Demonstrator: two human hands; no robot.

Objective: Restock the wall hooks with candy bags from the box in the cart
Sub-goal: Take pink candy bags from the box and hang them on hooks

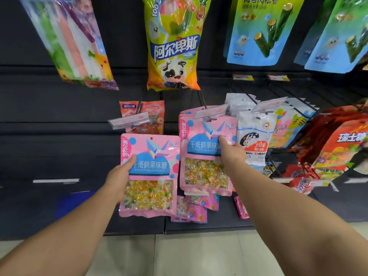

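Your left hand (121, 177) grips a loose pink plastic candy bag (149, 174), unhung beside the hook. Your right hand (231, 154) pinches the hung pink bags (205, 154). Partly stocked, I'd judge; cart unseen.

Bare forearms, sleeveless, unadorned hands (119, 174)
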